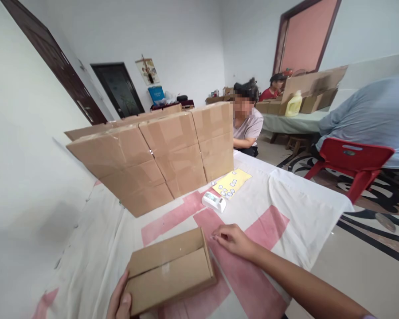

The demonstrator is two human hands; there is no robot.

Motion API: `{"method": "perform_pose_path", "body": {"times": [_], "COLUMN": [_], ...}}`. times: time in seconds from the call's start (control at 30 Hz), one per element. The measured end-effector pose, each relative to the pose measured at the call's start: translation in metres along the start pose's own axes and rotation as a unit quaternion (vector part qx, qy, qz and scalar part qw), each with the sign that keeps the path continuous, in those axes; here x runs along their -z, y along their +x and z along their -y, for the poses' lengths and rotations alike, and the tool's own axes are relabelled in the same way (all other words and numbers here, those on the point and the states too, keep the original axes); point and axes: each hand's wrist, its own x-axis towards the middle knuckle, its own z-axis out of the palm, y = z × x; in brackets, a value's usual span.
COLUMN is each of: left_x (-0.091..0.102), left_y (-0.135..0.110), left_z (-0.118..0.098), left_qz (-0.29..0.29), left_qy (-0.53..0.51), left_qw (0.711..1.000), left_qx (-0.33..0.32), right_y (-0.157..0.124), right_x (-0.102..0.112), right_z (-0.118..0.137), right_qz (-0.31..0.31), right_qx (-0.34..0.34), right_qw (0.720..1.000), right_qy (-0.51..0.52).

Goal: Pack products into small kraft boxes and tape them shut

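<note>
A closed cardboard box (169,279) lies in front of me on the cloth-covered table, its two top flaps meeting along a seam with a small shiny patch on it. My left hand (120,299) grips the box's left end, thumb on the near side. Just off the right end, my right hand (231,239) has its fingertips pinched together; something small and clear may be between them, too small to name. Beyond that hand sits a white handheld device (214,201) with a small panel. Behind it is a yellow sheet (232,182) bearing several small white labels with dark outlines.
Stacked, taped cardboard boxes (169,153) form a wall along the table's far left. Behind it sits a person (248,122). At right are a red chair (355,155) with another person, and a second table with a yellow jug (294,104). Pink strips mark the tablecloth (252,212).
</note>
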Motion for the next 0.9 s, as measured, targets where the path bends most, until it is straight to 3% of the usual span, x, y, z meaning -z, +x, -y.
{"method": "perform_pose_path", "body": {"times": [0.1,0.4,0.57,0.7,0.9], "left_x": [-0.003,-0.011,-0.009,-0.01,-0.012], "left_y": [-0.003,-0.002,-0.002,-0.002,-0.002], "left_z": [-0.01,-0.013,-0.008,-0.007,-0.01], "left_qz": [-0.011,-0.035,-0.025,-0.017,-0.015], "left_qy": [-0.056,-0.058,-0.037,0.012,0.004], "left_qw": [0.997,0.998,0.999,0.998,0.998], "left_qx": [0.045,-0.003,-0.029,-0.053,-0.06], "right_y": [-0.004,-0.038,-0.043,-0.042,-0.045], "right_x": [-0.002,-0.044,-0.05,-0.052,-0.061], "right_z": [0.013,0.051,0.047,0.042,0.039], "right_qz": [-0.022,-0.147,-0.166,-0.164,-0.193], "right_qx": [-0.014,-0.162,-0.133,-0.125,-0.094], "right_qw": [1.0,0.975,0.977,0.976,0.969], "right_qy": [0.014,0.033,0.03,0.073,0.126]}}
